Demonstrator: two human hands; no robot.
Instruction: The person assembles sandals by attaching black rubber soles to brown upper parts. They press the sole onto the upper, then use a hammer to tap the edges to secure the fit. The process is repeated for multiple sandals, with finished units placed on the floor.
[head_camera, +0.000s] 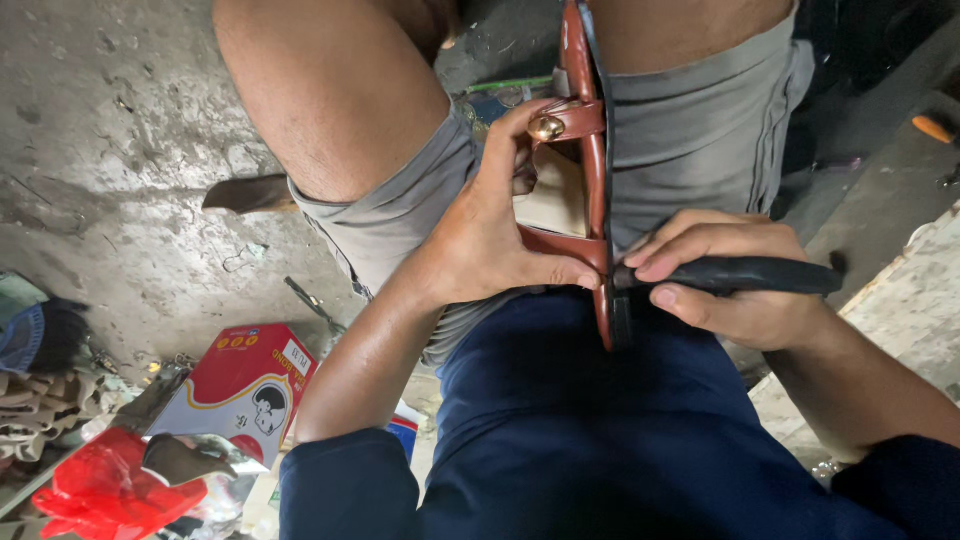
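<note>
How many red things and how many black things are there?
Red: 3 (reddish-brown leather sandal, red cardboard box, red plastic bag)
Black: 1 (black-handled tool)
Total: 4

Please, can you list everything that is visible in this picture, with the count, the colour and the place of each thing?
sandal: one, reddish-brown with a brass stud, centre, on edge across the lap
tool handle: one, black, right of the sandal, its tip against the sole edge
box: one, red and white, floor at lower left
plastic bag: one, red, bottom left corner
cloth pile: several pieces, beige and blue, left edge
orange object: one, upper right, too small to tell
floor: grey concrete, upper left
left hand: grips the sandal
right hand: holds the tool handle
</note>
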